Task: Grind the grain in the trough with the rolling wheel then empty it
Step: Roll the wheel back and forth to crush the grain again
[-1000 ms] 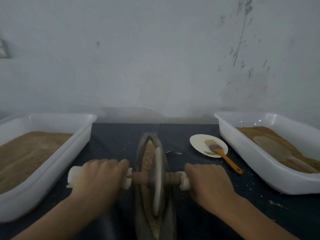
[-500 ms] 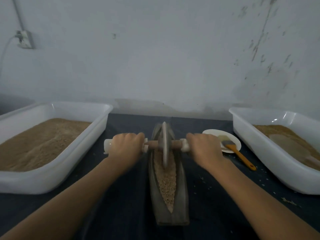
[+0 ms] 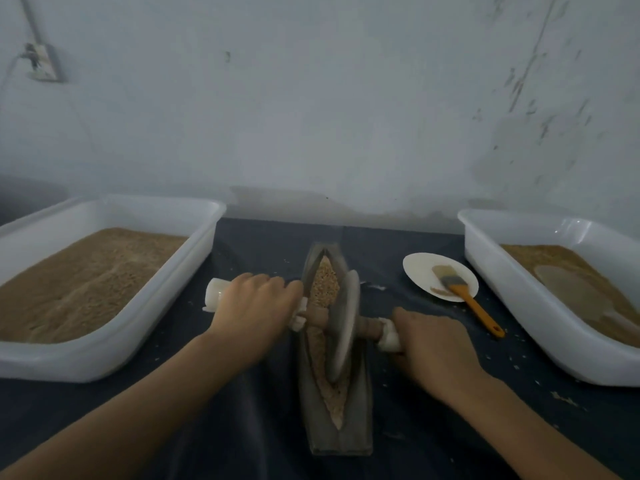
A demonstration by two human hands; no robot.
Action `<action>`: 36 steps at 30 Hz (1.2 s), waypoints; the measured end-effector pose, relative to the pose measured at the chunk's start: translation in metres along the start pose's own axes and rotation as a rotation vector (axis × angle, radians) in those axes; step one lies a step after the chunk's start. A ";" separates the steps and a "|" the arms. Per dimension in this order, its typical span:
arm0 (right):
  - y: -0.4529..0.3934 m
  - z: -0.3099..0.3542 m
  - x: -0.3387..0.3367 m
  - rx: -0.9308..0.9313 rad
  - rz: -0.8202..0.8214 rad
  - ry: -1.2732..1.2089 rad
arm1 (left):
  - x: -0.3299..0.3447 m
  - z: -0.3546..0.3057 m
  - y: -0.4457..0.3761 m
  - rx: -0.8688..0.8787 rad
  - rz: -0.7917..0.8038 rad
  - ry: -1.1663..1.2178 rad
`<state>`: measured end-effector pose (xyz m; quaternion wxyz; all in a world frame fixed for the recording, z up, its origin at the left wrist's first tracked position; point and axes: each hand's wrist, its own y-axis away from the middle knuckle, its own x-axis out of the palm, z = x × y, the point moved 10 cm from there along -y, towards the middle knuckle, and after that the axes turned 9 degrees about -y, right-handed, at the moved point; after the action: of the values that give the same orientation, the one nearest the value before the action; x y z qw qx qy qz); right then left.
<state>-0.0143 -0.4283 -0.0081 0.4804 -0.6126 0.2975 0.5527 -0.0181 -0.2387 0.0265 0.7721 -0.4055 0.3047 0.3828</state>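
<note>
A long grey boat-shaped trough (image 3: 356, 427) lies lengthwise on the dark table, holding tan grain (image 3: 323, 282). A grey disc, the rolling wheel (image 3: 343, 323), stands in the trough near its middle, slightly skewed, on a wooden axle with white-wrapped ends. My left hand (image 3: 254, 306) grips the left handle, whose white end sticks out past my knuckles. My right hand (image 3: 433, 344) grips the right handle, nearer to me than the left one.
A white tub (image 3: 145, 327) full of tan grain stands at the left. Another white tub (image 3: 540, 323) at the right holds grain and a scoop. Between trough and right tub lies a white plate (image 3: 420, 268) with an orange-handled brush (image 3: 467, 296). A wall stands behind.
The wheel rolled to the trough's far end half a second ago and has since come back toward me to the middle, with the axle now slanted. Both hands kept their grip.
</note>
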 end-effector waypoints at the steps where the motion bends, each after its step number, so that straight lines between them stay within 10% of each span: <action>1: -0.009 0.001 0.000 -0.014 -0.019 0.025 | 0.011 0.004 -0.005 -0.019 0.037 0.011; 17: -0.112 0.010 -0.013 -0.116 -0.251 0.296 | 0.079 0.043 -0.070 -0.142 0.163 0.187; 36: 0.005 -0.001 0.002 0.018 0.031 -0.062 | -0.015 -0.010 0.001 0.111 0.028 0.039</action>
<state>-0.0183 -0.4305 -0.0120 0.4863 -0.5862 0.2970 0.5759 -0.0286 -0.2518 0.0334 0.7819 -0.3650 0.3462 0.3683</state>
